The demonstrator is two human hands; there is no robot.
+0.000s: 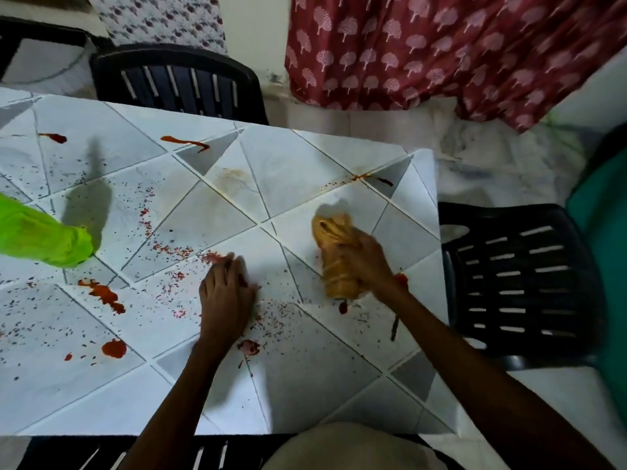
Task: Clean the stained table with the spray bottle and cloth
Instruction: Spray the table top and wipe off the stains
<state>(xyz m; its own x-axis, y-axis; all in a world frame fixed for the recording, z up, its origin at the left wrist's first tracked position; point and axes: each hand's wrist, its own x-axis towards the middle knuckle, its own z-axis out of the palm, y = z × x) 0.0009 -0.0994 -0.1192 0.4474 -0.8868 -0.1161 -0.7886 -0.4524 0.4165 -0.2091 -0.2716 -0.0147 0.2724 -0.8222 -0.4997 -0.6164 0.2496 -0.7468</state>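
- Right hand (368, 262) grips the bunched cloth (334, 256) (soft, limp; best held wadded), pressing it on the surface (305, 385).
- Left hand (225, 296) lies flat alongside, fingers straight, holding nothing.

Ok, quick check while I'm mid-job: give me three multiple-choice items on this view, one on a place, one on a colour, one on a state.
1. Where is the cloth?
A. near the right edge of the table
B. on a chair
C. on the floor

2. What colour are the large blots?
A. blue
B. red
C. green

3. What is the left hand doing?
A. gripping the cloth
B. lifting a bottle
C. lying flat on the table

Answers: 1 A, the right hand holds it there against the top; 2 B, red splashes mark the white top; 3 C, it lies palm down and holds nothing.
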